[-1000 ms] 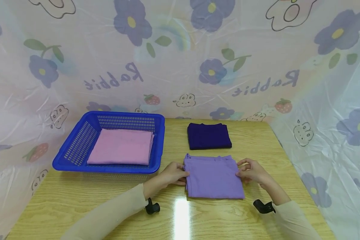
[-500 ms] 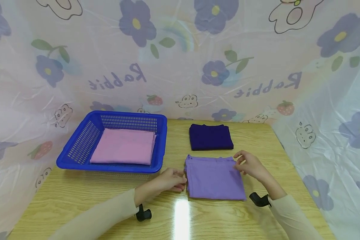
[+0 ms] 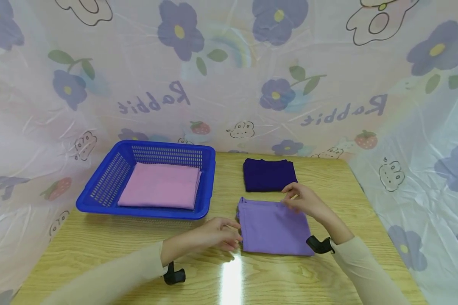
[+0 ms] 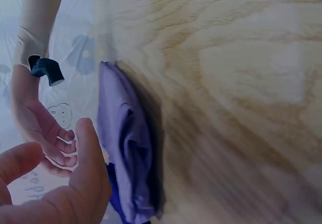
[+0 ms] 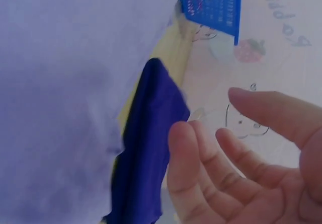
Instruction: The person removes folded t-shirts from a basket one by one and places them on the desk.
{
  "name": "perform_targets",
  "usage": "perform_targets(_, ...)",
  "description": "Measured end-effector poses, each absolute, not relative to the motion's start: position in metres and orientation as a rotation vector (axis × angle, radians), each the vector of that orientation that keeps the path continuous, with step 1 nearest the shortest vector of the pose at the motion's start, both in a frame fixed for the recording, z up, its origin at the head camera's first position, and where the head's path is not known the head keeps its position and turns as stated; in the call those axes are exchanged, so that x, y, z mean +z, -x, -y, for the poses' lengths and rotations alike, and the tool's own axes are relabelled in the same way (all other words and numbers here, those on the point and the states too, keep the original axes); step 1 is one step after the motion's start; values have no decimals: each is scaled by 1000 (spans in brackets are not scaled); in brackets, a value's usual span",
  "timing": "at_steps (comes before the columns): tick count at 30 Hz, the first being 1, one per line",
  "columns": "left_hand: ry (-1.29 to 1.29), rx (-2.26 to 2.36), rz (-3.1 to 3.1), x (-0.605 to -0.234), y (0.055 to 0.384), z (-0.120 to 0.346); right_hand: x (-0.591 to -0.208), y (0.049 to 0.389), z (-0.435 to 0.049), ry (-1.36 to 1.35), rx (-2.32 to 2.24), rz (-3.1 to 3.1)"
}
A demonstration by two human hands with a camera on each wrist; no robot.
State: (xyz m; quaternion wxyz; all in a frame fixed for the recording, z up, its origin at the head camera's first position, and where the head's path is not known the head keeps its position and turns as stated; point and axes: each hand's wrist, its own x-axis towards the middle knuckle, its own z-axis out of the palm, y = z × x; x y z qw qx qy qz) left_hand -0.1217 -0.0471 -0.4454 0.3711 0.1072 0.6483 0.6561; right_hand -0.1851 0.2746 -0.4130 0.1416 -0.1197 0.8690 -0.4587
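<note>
Hovering over the far right corner of the folded lilac cloth (image 3: 272,226), my right hand (image 3: 301,201) has its fingers loosely spread and holds nothing. My left hand (image 3: 215,234) sits just beside the cloth's left edge, fingers relaxed and empty; beyond the cloth lies a folded navy cloth (image 3: 269,174), and to its left a blue basket (image 3: 107,186) holding a pink cloth (image 3: 158,191)

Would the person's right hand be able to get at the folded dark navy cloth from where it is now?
Probably yes. The right hand hovers open over the far right corner of the lilac cloth, and the dark navy cloth lies just beyond it on the table, with nothing between them.
</note>
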Motion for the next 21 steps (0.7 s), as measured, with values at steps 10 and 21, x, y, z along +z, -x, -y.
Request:
perform_targets(10,-407,1668,-1674,-409,129,59,-396,199,-246,487,-1336,-2492)
perform_targets(21,-426,1723,-1761,-377,146,76,-377,210,-216,543,-1297,-2523)
